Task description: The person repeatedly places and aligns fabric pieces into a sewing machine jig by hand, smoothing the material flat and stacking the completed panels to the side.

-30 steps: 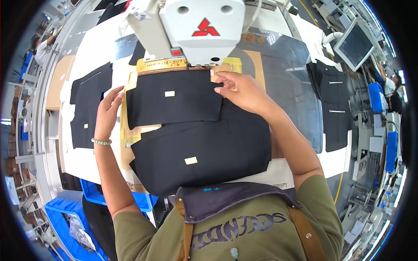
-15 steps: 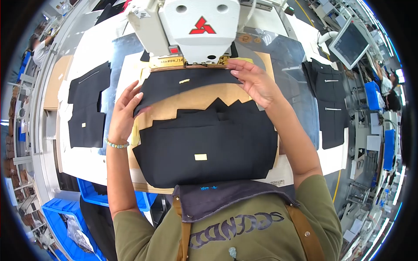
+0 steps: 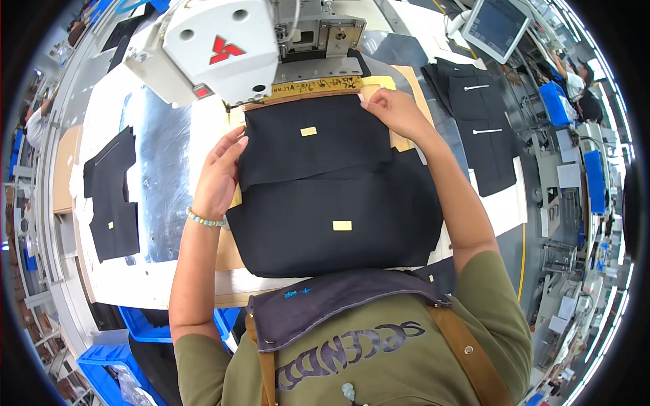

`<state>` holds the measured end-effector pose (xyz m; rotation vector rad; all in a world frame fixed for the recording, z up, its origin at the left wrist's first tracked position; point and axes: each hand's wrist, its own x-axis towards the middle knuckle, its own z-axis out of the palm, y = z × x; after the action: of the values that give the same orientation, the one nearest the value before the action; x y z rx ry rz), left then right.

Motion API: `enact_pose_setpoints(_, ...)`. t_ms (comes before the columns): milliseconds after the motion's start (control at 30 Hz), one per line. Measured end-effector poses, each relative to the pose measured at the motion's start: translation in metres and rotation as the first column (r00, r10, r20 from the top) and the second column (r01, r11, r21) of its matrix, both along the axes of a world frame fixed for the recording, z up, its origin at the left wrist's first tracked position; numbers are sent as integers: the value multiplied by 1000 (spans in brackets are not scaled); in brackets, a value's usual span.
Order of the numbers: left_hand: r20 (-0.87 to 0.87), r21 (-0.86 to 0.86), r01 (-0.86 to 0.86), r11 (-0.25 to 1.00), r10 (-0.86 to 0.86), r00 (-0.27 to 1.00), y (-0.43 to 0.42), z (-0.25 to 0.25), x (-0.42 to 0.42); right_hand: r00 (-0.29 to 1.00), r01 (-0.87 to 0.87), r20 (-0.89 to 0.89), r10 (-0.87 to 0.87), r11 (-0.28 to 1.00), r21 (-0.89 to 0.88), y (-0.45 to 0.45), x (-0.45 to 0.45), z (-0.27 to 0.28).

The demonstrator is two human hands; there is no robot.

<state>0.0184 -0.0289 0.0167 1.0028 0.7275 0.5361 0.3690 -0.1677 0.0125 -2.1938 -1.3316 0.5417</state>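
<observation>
A black fabric piece [image 3: 318, 152] with a small yellow label lies flat along the front of the yellow-marked clamp strip [image 3: 311, 88]. My right hand [image 3: 396, 115] pinches its upper right corner beside the strip. At the left edge, my left hand [image 3: 222, 172] has its fingers drawn together on the cloth; the fingertips are partly hidden. Nearer my body lies a stack of black fabric pieces [image 3: 338, 247], also with a yellow label, partly under the held piece. The white sewing machine head [image 3: 210, 51], with a red logo, stands above and left of the cloth.
More black pieces lie at the left [image 3: 112, 196] and, with white strips, at the right [image 3: 484, 128]. A monitor [image 3: 496, 27] stands at the back right. Blue bins [image 3: 112, 365] sit below the table's left front. People are at other stations.
The fabric piece has gone from curved and raised to flat, covering the upper part of the stack. Both hands shifted rightward in view, while the machine head now appears farther left.
</observation>
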Motion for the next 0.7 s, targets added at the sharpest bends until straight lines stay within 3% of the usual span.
enact_pose_setpoints(67, 10, -11, 40, 999, -39, 999, -2, -2, 10, 999, 14, 51, -3, 974, -226, 3, -1, 19)
enact_pose_setpoints(167, -15, 2, 40, 999, -40, 999, -10, -4, 31, 999, -8, 40, 13, 993, -120, 0, 5, 14)
enact_pose_setpoints(300, 40, 26, 46, 999, -47, 998, -19, -3, 52, 971, 9, -238, -20, 999, -48, -5, 22, -1)
enact_pose_setpoints(367, 17, -80, 13, 997, -12, 1000, -25, 8, 52, 914, 40, -405, -35, 999, 2, -12, 18, 5)
enact_pose_setpoints(467, 100, -162, 49, 986, -33, 994, -39, 33, 42, 849, 161, -526, -61, 976, 147, -39, -26, 68)
enact_pose_setpoints(500, 152, -175, 75, 982, -48, 987, -46, 41, 36, 891, 99, -454, 7, 973, 210, -52, -23, 72)
enact_pose_setpoints(567, 225, -113, 289, 951, -259, 939, -53, 41, 17, 946, -37, -294, 133, 949, 313, -83, -13, 75)
enact_pose_setpoints(633, 235, -2, 516, 856, -502, 833, -51, 20, -1, 904, -50, -367, 218, 908, 416, -110, -35, 89)
enact_pose_setpoints(667, 197, 43, 533, 845, -531, 824, -53, 16, -4, 878, -50, -402, 261, 884, 464, -118, -44, 91)
enact_pose_setpoints(700, 207, -59, 512, 857, -491, 846, -58, 18, -1, 877, -109, -394, 276, 912, 396, -129, -39, 85)
